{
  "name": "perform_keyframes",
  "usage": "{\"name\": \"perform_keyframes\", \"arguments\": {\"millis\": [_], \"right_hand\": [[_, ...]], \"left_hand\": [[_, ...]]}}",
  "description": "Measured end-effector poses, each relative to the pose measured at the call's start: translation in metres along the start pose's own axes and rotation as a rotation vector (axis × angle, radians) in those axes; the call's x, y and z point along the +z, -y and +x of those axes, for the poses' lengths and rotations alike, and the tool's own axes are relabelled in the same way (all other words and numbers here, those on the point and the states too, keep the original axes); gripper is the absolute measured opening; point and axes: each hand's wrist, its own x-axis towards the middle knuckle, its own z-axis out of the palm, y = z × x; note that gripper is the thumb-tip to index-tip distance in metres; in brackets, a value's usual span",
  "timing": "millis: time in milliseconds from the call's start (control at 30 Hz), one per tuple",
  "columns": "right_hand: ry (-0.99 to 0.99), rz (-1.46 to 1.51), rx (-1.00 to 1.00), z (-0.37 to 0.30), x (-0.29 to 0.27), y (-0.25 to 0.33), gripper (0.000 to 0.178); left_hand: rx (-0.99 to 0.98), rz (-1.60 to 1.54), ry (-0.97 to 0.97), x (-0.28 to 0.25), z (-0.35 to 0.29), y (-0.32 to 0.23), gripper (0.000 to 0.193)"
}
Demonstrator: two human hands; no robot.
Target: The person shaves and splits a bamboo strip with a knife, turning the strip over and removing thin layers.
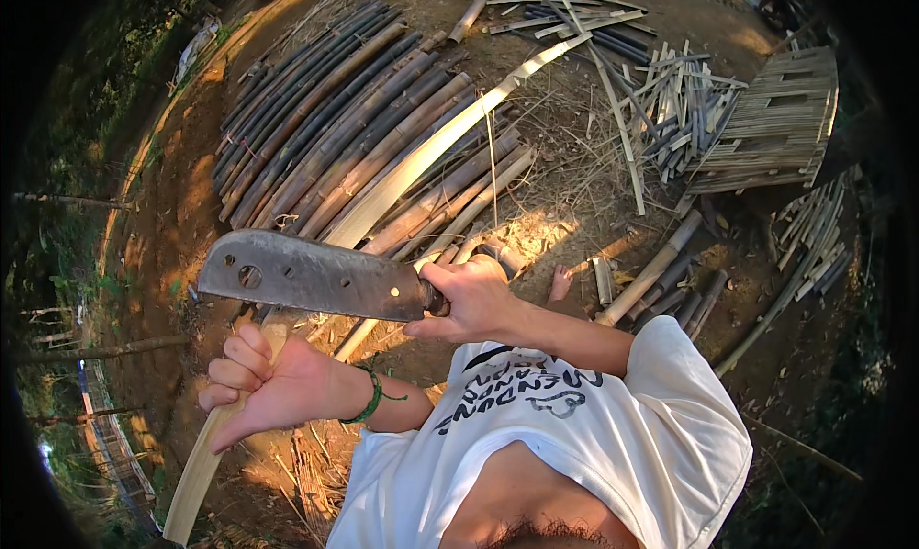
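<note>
My right hand [472,298] is closed around the handle of a big machete [311,274], whose broad dark blade points left and lies flat across the view. Just below the blade, my left hand [271,384] grips a long pale split bamboo strip [421,156] that runs from the lower left up to the upper middle. A green band sits on my left wrist. The blade hovers right above my left fist and the strip.
A row of dark bamboo poles [325,118] lies on the dirt beyond the strip. Cut bamboo slats [680,109] and a woven bamboo panel [775,128] lie at the upper right. Short bamboo pieces [661,276] and my bare foot [560,283] are at the right.
</note>
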Motion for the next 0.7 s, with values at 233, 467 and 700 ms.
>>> {"name": "perform_keyframes", "arguments": {"millis": [233, 467, 700], "right_hand": [[-0.304, 0.072, 0.672, 0.0, -0.043, -0.15, 0.068], [-0.075, -0.12, 0.338, -0.013, -0.028, -0.105, 0.068], [-0.405, 0.054, 0.844, 0.021, -0.041, -0.259, 0.079]], "left_hand": [[-0.039, -0.065, 0.031, -0.015, -0.001, -0.015, 0.063], [0.004, 0.058, -0.063, -0.029, 0.009, -0.01, 0.064], [-0.018, 0.157, -0.142, -0.042, 0.009, -0.008, 0.063]]}}
